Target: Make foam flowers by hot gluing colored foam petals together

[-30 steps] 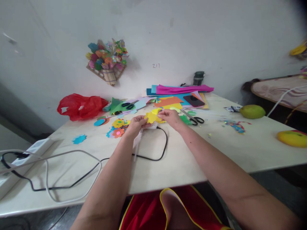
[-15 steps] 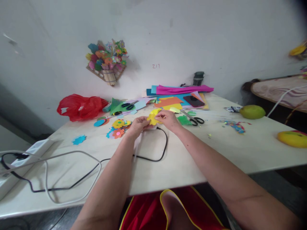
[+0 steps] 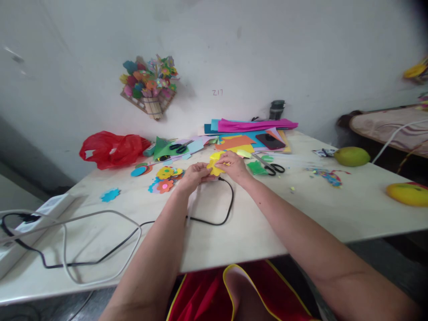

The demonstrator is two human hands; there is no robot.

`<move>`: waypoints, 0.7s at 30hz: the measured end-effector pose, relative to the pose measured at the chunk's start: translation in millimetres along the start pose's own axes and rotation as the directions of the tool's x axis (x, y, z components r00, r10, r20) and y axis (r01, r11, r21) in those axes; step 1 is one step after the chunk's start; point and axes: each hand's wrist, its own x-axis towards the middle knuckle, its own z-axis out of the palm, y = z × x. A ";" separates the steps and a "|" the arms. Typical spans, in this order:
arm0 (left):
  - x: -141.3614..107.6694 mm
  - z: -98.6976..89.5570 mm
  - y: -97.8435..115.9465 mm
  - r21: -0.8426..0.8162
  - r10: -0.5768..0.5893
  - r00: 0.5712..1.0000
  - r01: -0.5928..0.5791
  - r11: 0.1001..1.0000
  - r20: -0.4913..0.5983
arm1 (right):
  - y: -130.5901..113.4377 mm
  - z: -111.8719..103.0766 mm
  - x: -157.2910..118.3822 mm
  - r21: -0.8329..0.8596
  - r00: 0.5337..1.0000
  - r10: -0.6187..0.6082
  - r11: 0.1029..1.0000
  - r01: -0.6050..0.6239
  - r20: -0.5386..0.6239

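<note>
A yellow paper flower is held above the middle of the table between both hands. My left hand pinches its left edge, fingers closed. On the other side my right hand has thumb and fingertips pressed together on the flower's right part; whether something small is also in that pinch I cannot tell. Just left of my left hand lie several cut paper flowers in orange, blue and yellow. Black-handled scissors rest to the right of my right hand, by a green packet.
A black cable loops below my hands, and a white power strip with cords sits at left. Behind are a red plastic bag, second scissors, coloured sheets and a phone. Two mangoes lie at right.
The yellow flower has shifted slightly to the right and its angle has changed a little. Both hands keep hold of it, with small finger movements.
</note>
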 end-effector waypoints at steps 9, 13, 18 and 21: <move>1.3 -1.4 -1.6 0.012 0.014 1.000 -0.015 1.000 0.020 | -4.7 0.0 -0.8 0.000 1.000 0.031 1.000 -0.031 -0.004; 0.6 0.2 -0.2 0.004 -0.003 1.000 0.003 1.000 -0.009 | -7.3 -4.2 0.3 0.045 0.999 0.052 0.998 -0.052 0.002; 0.2 1.1 0.8 -0.006 -0.016 0.999 0.016 1.000 -0.029 | -5.8 -9.1 1.9 0.105 0.973 0.225 0.970 -0.219 -0.052; 0.0 0.9 0.8 -0.005 -0.022 0.999 0.022 1.000 -0.032 | -4.0 -9.5 0.5 0.252 0.924 0.371 0.890 -0.381 0.088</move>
